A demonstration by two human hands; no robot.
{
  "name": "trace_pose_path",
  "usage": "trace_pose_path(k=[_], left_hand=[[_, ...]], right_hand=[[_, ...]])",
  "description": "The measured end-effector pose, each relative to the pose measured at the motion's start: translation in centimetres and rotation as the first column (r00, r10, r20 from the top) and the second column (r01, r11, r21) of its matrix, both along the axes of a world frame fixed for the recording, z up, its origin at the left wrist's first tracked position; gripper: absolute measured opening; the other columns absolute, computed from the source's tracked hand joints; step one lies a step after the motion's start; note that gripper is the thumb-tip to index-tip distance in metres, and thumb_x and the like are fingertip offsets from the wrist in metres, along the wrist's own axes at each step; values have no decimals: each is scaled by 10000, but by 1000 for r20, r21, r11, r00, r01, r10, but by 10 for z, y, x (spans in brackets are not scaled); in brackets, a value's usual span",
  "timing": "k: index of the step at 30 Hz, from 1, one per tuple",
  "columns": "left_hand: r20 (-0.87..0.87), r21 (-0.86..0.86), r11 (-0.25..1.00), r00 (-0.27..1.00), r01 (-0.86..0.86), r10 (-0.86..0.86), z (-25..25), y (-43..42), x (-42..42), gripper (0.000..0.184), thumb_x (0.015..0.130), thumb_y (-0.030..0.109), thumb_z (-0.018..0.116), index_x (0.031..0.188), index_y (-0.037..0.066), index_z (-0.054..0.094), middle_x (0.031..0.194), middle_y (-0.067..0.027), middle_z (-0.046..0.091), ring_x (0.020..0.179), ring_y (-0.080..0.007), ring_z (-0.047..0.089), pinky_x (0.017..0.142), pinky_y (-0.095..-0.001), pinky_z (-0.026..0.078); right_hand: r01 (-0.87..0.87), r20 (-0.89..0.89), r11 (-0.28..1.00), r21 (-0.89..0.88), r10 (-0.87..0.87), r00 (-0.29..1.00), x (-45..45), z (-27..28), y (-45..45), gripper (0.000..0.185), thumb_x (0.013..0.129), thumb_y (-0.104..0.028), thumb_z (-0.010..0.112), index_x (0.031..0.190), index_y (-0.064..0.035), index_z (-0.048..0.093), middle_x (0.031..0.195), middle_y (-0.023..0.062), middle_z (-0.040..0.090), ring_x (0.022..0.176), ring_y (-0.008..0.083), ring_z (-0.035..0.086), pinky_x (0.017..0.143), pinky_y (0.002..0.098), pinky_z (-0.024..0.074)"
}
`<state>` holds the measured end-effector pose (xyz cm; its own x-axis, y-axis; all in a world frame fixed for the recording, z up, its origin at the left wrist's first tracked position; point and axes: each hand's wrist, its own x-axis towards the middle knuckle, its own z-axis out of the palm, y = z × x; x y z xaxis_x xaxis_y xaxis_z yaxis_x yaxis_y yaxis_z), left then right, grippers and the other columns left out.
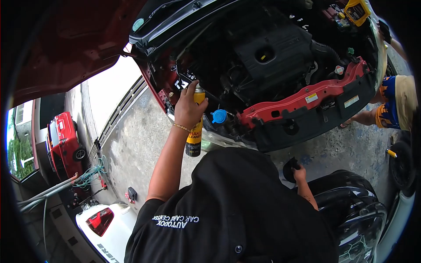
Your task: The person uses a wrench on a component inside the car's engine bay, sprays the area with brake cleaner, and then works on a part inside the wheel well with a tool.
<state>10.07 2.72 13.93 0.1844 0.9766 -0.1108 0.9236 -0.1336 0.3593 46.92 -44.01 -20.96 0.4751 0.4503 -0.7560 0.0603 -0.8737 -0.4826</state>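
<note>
My left hand (191, 104) is wrapped around a yellow and black brake cleaner spray can (194, 139), its fingers near the top of the can. The can is held upright over the left front corner of a red car's open engine bay, close to a blue cap (219, 116). Low on the right, my right hand (300, 172) is closed on a small black, rounded piece (289, 170); its kind I cannot make out. The black engine cover (274, 50) lies beyond my left hand, behind the red front crossmember (302, 98).
A raised red hood (74, 48) hangs at upper left. Another person in blue and orange shorts (388, 103) stands at the right. A yellow bottle (357, 12) rests at the bay's far right. Behind my right hand is a black motorcycle (351, 201); a white vehicle (109, 228) is lower left.
</note>
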Motion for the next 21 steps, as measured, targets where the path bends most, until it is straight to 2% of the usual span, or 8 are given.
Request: trace_pose_path(k=[3, 5, 7, 9, 11, 16, 19, 21], left_hand=[[-9, 138, 990, 1000, -1, 2, 6, -17, -30, 684, 863, 274, 785, 1485, 178, 518, 1196, -199, 645, 1048, -422, 690, 887, -486, 577], [49, 154, 987, 998, -40, 33, 4, -32, -55, 673, 866, 268, 790, 1477, 170, 524, 1210, -196, 647, 1068, -419, 685, 900, -482, 573], [161, 202, 978, 987, -57, 24, -6, -50, -80, 661, 870, 281, 790, 1468, 168, 531, 1230, -189, 650, 1077, -412, 686, 901, -481, 572], [178, 171, 982, 983, -75, 44, -6, -69, -90, 659, 867, 273, 795, 1459, 151, 534, 1250, -188, 653, 1091, -411, 681, 915, -481, 567], [60, 61, 988, 989, -140, 137, -7, -86, -93, 660, 857, 259, 805, 1449, 132, 541, 1253, -190, 654, 1111, -410, 669, 938, -476, 558], [291, 30, 982, 941, -188, 171, -22, -110, -105, 659, 852, 228, 814, 1437, 73, 555, 1267, -200, 673, 1163, -374, 669, 1000, -436, 534], [288, 97, 974, 943, -203, 168, -29, -117, -108, 646, 853, 271, 802, 1439, 155, 556, 1230, -180, 657, 1133, -404, 658, 943, -480, 550], [287, 173, 962, 945, -211, 155, -31, -118, -111, 641, 852, 274, 802, 1434, 159, 558, 1216, -181, 656, 1089, -415, 668, 914, -490, 558]], right_hand=[[-61, 51, 998, -12, 61, 997, 6, -19, -14, 495, 817, -124, 849, 1261, 35, 696, 1155, 227, 762, 1103, 349, 733, 957, 405, 544], [-34, 25, 999, -25, 34, 999, 6, -15, -14, 556, 843, -91, 815, 1350, 57, 641, 1251, 209, 739, 1147, 304, 712, 992, 392, 527], [-80, 12, 996, -29, 80, 997, 7, -4, -12, 561, 846, -102, 812, 1355, 57, 637, 1254, 213, 736, 1150, 303, 710, 990, 390, 527], [-131, -1, 991, -35, 131, 991, 7, 16, -2, 566, 849, -112, 810, 1359, 58, 634, 1257, 216, 733, 1153, 302, 709, 988, 389, 527], [-196, 75, 979, -50, 199, 977, 8, 29, 2, 463, 803, -107, 833, 1227, 31, 710, 1145, 230, 764, 1092, 358, 737, 947, 419, 549], [-301, 110, 953, 23, 297, 949, 27, 47, 17, 426, 804, -105, 826, 1196, 24, 721, 1094, 223, 771, 1051, 356, 747, 919, 421, 553], [-367, 196, 930, -3, 360, 912, 43, 57, 28, 423, 799, -114, 831, 1188, 16, 726, 1069, 214, 774, 1028, 355, 750, 905, 423, 555], [-392, 234, 919, -33, 388, 891, 52, 62, 30, 426, 796, -119, 835, 1187, 12, 727, 1062, 210, 775, 1019, 353, 751, 900, 424, 556]])
